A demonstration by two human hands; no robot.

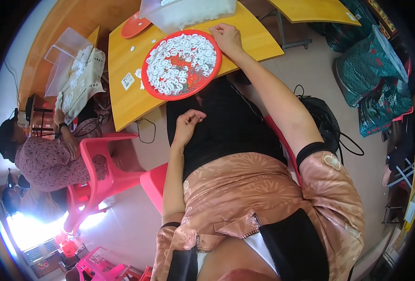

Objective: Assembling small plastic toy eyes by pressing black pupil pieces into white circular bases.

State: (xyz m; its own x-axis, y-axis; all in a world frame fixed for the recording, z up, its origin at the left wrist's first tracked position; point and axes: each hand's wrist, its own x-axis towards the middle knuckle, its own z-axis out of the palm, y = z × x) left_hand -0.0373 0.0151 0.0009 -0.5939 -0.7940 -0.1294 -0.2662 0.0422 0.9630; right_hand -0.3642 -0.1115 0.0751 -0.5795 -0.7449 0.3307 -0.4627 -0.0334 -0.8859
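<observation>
Beside the red tray (147,79) of white rings (181,63), the right hand (226,38) rested, fingers curled shut, empty; left hand (187,122) loosely fisted on the lap.

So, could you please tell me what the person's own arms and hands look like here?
Both forearms are bare below short sleeves of peach floral fabric edged with black cuffs. The left hand and right hand wear no gloves; no rings or watch are visible.
</observation>
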